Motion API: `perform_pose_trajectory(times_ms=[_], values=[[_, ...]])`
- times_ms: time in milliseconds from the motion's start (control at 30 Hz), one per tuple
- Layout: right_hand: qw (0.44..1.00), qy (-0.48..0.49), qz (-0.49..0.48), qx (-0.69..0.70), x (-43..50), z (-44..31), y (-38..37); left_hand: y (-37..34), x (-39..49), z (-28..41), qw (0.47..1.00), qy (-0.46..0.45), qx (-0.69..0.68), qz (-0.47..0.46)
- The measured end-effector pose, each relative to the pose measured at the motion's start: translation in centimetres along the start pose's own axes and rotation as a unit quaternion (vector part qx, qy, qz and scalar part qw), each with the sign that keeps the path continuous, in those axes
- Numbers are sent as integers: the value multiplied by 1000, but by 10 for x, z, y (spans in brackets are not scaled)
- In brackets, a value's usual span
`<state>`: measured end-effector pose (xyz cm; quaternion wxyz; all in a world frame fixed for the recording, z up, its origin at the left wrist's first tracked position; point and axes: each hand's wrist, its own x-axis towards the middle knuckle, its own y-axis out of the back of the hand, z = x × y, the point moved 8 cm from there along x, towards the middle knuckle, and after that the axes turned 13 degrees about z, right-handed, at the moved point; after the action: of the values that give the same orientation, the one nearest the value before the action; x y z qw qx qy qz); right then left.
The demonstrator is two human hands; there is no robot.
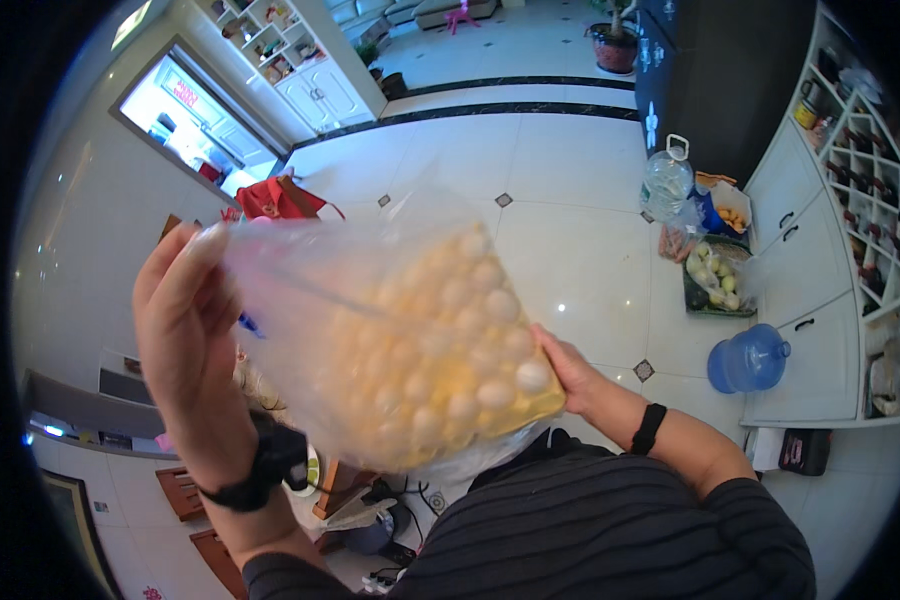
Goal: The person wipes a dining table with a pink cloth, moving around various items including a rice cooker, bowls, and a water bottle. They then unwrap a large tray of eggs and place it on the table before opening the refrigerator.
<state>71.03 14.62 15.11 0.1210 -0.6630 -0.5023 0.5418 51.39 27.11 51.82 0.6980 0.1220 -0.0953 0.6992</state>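
Note:
A clear plastic bag [292, 277] hangs across the middle of the view. Inside it is a yellow tray [450, 371] with rows of pale eggs [502, 306]. My left hand [187, 300] is raised at the left, its fingers closed on the bag's gathered end. With my right hand [570, 367] I hold the lower right edge of the bagged tray; most of those fingers are hidden behind it. The bag and tray are slightly blurred.
On the tiled floor to the right stand a blue water jug [746, 358], a basket [696, 294] of green produce and a clear bottle [667, 184], beside white cabinets [802, 300]. A red bag [281, 199] lies behind the plastic; a wooden chair [182, 493] is lower left.

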Motion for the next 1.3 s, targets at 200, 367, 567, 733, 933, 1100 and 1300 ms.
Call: perform_pose_trajectory(times_ms=[200, 367, 567, 733, 933, 1100, 1300], values=[[998, 36, 56, -10, 82, -62, 19, -45, 87, -70, 998, 16, -38, -57], [998, 48, 32, -14, 165, -130, 13, -106, 165, -114, 1000, -6, -2, -6], [998, 45, 36, -22, 241, -210, 4, -157, 255, -159, 997, 22, -77, 2], [998, 26, 35, -40, 318, -274, -35, -177, 332, -182, 998, 41, -28, 36], [994, -39, -23, -99, 432, -347, -74, -188, 422, -213, 992, 41, -12, 120], [985, -110, -37, -124, 515, -390, -124, -180, 495, -227, 983, 28, -14, 179], [974, -142, -85, -156, 609, -399, -196, -153, 587, -267, 974, 22, 10, 224]])
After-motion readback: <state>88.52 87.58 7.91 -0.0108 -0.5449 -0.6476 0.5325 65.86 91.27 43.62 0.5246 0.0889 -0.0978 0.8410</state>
